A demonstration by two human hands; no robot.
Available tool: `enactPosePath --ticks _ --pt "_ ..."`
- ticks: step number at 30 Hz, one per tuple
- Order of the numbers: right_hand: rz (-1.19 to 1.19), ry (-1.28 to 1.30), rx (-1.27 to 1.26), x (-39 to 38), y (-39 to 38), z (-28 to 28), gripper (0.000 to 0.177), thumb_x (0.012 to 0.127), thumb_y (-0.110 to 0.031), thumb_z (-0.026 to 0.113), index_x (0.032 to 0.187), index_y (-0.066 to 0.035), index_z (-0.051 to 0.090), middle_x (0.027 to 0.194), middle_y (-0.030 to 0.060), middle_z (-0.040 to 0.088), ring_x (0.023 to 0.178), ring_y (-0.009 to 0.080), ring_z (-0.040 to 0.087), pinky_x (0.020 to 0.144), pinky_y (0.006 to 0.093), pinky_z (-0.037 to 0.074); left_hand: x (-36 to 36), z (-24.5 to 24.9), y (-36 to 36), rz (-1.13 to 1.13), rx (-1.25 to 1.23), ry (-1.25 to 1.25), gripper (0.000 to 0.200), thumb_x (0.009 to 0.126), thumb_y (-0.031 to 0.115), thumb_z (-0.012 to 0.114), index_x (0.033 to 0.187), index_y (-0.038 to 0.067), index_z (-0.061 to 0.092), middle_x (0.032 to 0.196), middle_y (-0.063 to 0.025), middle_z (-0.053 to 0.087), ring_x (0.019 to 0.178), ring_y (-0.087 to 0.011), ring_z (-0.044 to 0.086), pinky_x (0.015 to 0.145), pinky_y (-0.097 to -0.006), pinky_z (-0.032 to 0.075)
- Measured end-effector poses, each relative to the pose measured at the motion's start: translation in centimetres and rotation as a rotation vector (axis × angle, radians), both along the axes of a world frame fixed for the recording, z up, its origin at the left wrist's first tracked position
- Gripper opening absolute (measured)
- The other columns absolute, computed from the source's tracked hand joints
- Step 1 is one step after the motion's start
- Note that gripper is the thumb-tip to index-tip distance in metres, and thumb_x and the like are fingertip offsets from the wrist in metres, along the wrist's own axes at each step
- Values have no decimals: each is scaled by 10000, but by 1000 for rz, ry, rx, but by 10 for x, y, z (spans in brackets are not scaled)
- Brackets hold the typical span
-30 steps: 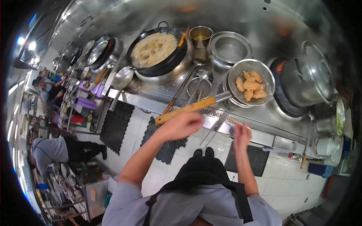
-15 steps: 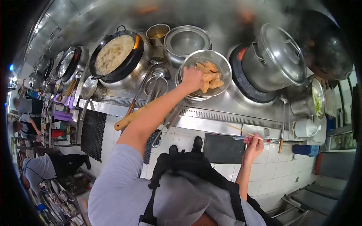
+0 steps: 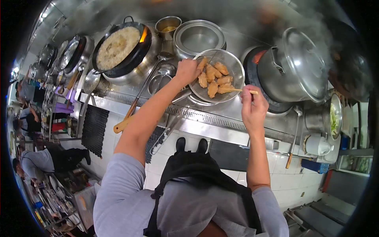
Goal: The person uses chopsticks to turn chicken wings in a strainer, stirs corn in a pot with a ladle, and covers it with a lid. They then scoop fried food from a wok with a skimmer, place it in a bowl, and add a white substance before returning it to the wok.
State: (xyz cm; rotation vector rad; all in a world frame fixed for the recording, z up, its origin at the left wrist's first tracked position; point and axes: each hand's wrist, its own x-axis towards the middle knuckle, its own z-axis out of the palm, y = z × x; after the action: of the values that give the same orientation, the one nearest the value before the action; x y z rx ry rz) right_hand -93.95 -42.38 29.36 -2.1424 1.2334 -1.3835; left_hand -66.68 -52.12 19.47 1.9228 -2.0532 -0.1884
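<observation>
Several browned chicken pieces lie in a round wire-mesh strainer that rests over a metal pot on the counter. At its left rim is my left hand, fingers closed on one chicken piece; the fingertips are partly hidden. My right hand is closed on wooden chopsticks. Their tips reach left into the strainer and touch a chicken piece on its near right side. The strainer's handle runs out under my left forearm.
A wok of bubbling oil stands at the left, flame at its edge. Steam rises round a lidded pot at the right. Behind the strainer are a metal pot and a small container. A ladle lies leftward. Other people stand far left.
My right hand has risen from the counter's front edge to the strainer, bringing the chopsticks onto the chicken. My left hand has drawn back from among the pieces to the left rim.
</observation>
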Motion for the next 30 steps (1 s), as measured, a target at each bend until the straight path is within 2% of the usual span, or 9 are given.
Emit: enactPosePath --ticks 1,7,11,14,17,23,25,28,30 --pt "-10 -37 40 12 -2 1 70 906 -49 617 954 0 608 837 155 650 702 327 644 636 382 509 -6 0 9 44 -173 -2 254 761 293 705 902 83 709 927 -148 629 937 -322 597 801 -484 445" --pt "111 159 28 58 -40 -54 112 935 -113 598 929 -3 616 872 173 662 768 369 652 656 438 507 -37 3 55 -264 -159 70 287 703 306 769 912 113 729 1036 -77 540 1068 -271 485 848 -461 353" --pt "-88 59 37 58 -28 2 109 942 -103 576 907 -5 607 817 168 645 712 371 640 638 432 503 -34 -12 56 -218 -165 95 319 686 295 794 928 102 715 1071 -85 518 1102 -280 457 867 -469 342" --pt "-20 289 -28 65 -53 -66 95 943 -96 570 914 -17 615 812 164 647 680 350 640 611 419 500 -38 -12 62 -217 -126 84 374 673 291 807 969 91 695 1078 -86 518 1107 -281 457 880 -476 339" --pt "-126 171 -13 70 -34 -18 105 947 -117 569 916 -33 622 850 173 650 717 347 642 647 424 501 -29 -6 55 -224 -166 89 423 659 277 818 1008 86 676 1080 -89 517 1112 -283 459 888 -476 338" --pt "-146 129 15 94 -48 -67 125 948 -146 574 934 -41 641 830 155 661 730 351 642 654 436 501 -6 0 48 -123 -178 99 326 695 240 796 954 64 704 1108 -111 516 1105 -290 458 908 -469 341" --pt "-170 98 8 92 -56 -53 199 971 -206 568 923 -33 653 767 118 684 612 249 663 576 356 507 -5 -7 39 -162 -199 -9 331 700 254 786 980 96 707 1087 -101 509 1077 -286 453 876 -474 338" --pt "-197 -32 -104 86 -52 -20 191 977 -190 561 919 -30 648 758 131 674 595 254 660 556 375 497 -7 -15 43 -195 -180 -25 324 721 277 765 995 113 707 1092 -102 502 1078 -290 445 867 -485 336" --pt "-155 71 -117 87 -71 -67 143 965 -135 561 927 -21 639 788 152 662 652 282 651 599 387 495 -11 -14 41 -192 -230 21 324 734 299 753 995 113 706 1114 -109 498 1094 -297 441 880 -496 335"
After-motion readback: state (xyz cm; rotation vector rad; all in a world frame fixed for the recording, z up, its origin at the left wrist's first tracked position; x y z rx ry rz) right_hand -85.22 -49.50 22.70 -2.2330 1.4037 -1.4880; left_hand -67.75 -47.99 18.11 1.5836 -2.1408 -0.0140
